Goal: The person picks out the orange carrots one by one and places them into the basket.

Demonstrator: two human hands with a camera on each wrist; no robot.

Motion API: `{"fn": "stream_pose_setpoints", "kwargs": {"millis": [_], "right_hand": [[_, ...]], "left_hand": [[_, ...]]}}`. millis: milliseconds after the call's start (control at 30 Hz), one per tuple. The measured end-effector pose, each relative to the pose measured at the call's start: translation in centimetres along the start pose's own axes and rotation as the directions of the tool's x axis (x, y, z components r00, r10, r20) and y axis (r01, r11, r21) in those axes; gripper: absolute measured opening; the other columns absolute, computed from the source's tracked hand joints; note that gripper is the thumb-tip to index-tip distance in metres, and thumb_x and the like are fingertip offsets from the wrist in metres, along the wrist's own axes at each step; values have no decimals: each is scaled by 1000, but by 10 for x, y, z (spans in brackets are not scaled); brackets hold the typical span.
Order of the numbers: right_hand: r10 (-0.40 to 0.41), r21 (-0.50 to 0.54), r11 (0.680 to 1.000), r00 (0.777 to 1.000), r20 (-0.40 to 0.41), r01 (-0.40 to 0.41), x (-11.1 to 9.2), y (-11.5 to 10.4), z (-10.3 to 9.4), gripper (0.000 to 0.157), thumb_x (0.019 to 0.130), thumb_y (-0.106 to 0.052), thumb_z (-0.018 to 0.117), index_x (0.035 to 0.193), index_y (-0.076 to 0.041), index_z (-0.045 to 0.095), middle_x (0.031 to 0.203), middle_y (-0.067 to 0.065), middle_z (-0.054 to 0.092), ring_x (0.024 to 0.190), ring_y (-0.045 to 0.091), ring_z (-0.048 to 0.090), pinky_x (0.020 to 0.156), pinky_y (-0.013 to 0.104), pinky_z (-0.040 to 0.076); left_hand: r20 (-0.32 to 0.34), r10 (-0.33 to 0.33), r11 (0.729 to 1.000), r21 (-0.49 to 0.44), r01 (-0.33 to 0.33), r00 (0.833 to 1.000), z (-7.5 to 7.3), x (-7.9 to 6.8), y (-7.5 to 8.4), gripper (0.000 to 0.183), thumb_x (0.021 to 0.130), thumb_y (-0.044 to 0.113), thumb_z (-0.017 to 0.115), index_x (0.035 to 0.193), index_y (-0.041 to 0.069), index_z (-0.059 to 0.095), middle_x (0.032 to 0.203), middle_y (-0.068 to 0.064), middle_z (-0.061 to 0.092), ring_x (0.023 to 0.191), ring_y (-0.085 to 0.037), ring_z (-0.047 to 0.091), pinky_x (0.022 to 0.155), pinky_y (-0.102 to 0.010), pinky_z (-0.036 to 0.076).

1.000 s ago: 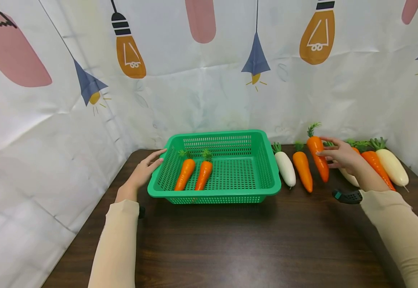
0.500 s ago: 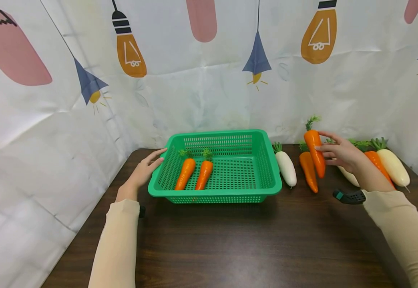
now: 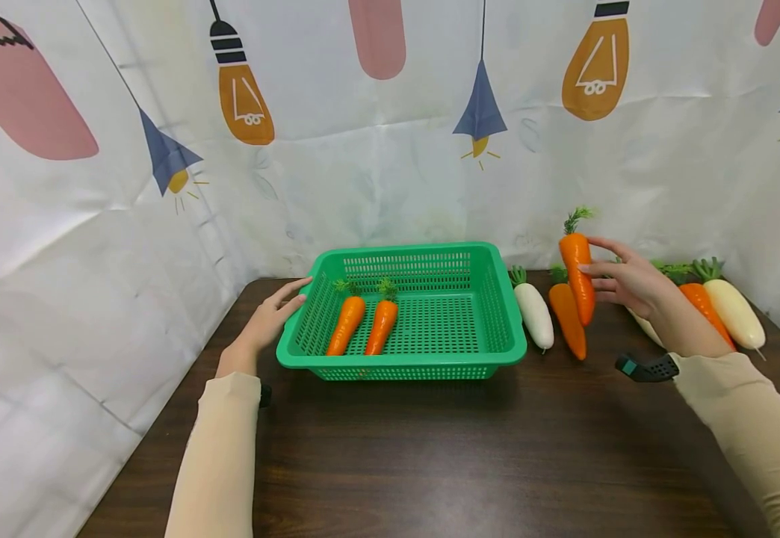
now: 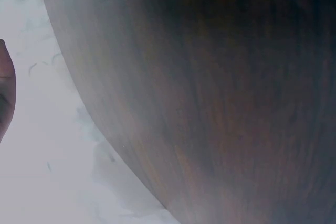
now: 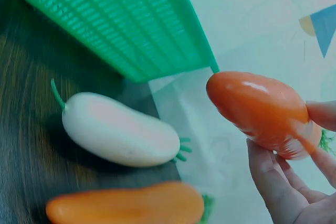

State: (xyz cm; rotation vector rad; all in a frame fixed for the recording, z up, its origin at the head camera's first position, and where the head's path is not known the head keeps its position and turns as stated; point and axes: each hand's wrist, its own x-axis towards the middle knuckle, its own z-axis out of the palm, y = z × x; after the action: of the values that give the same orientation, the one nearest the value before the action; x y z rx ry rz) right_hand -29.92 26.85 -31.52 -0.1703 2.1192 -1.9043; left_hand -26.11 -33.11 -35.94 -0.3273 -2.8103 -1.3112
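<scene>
My right hand (image 3: 635, 288) holds an orange carrot (image 3: 575, 261) with a green leafy top, raised above the table on the right. In the right wrist view the thumb and fingers pinch this carrot (image 5: 262, 111) near its leafy end, its tip pointing to the basket side. Below it lie another carrot (image 3: 568, 321) and a white radish (image 3: 533, 314). My left hand (image 3: 265, 321) rests against the left rim of a green plastic basket (image 3: 403, 360), fingers extended. Inside the basket, two carrots lie side by side at the left: one carrot (image 3: 347, 325) and another carrot (image 3: 382, 326).
Right of my right hand lie an orange carrot (image 3: 707, 310) and a pale radish (image 3: 740, 314), with another white radish (image 3: 647, 329) partly hidden behind the hand. The dark wooden table (image 3: 417, 448) meets a white printed curtain (image 3: 390, 194) at the back.
My right hand has lifted the carrot higher and slightly to the left. The carrot beneath it shifted a little on the table. My left hand stays at the basket rim.
</scene>
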Motion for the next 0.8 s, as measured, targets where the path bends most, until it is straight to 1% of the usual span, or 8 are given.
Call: {"fn": "stream_pose_setpoints", "kwargs": {"millis": [67, 167, 233, 300, 467, 567, 800], "right_hand": [[-5, -1, 1000, 1000, 13, 5, 0, -3, 4, 81, 107, -17, 57, 167, -20, 3, 119, -4, 50, 80, 10, 66, 77, 28, 58], [-23, -20, 1000, 999, 26, 24, 1, -7, 10, 80, 107, -17, 57, 167, -19, 4, 122, -1, 49, 80, 9, 65, 77, 29, 58], [-35, -26, 999, 999, 39, 36, 1, -9, 14, 79, 107, -17, 56, 167, -18, 5, 126, 0, 45, 79, 9, 64, 78, 29, 58], [-43, -27, 999, 998, 47, 44, 1, -11, 18, 78, 107, -17, 56, 167, -18, 6, 126, 1, 45, 80, 10, 64, 78, 29, 58], [-42, -13, 999, 997, 71, 43, 3, -18, 28, 76, 107, -16, 57, 166, -18, 9, 122, -2, 50, 82, 11, 64, 79, 29, 57], [-42, -16, 999, 996, 82, 43, 4, -22, 34, 77, 107, -16, 57, 166, -18, 8, 118, -3, 54, 80, 11, 63, 79, 29, 57], [-51, -13, 999, 993, 106, 53, 6, -30, 46, 75, 107, -14, 57, 166, -18, 12, 118, -2, 55, 77, 11, 62, 80, 31, 58]], "left_hand": [[-1, -3, 1000, -2, 3, 1000, 0, 0, 0, 57, 112, 36, 44, 163, 16, 31, 167, -20, 20, 140, -53, 36, 109, -74, 28], [-3, -7, 1000, 0, 7, 1000, 0, 0, 1, 57, 112, 36, 44, 163, 16, 31, 167, -20, 20, 140, -53, 36, 109, -74, 28], [-3, -10, 1000, 2, 10, 1000, 0, 0, 1, 57, 112, 36, 44, 163, 16, 31, 167, -20, 20, 139, -53, 36, 109, -74, 28], [-1, -10, 1000, 5, 10, 1000, 0, 0, 0, 57, 112, 36, 44, 163, 16, 31, 167, -21, 21, 139, -53, 36, 109, -74, 29], [-1, -11, 1000, 6, 11, 1000, 0, -1, 0, 57, 112, 37, 43, 163, 16, 31, 167, -21, 21, 139, -52, 37, 108, -73, 30], [-2, -11, 1000, 5, 11, 1000, 0, -1, -1, 57, 112, 37, 43, 164, 16, 31, 167, -21, 21, 139, -52, 37, 108, -74, 29], [-3, -9, 1000, 6, 9, 1000, -1, 0, -2, 57, 112, 36, 43, 164, 16, 31, 167, -20, 21, 140, -52, 36, 109, -74, 28]]}}
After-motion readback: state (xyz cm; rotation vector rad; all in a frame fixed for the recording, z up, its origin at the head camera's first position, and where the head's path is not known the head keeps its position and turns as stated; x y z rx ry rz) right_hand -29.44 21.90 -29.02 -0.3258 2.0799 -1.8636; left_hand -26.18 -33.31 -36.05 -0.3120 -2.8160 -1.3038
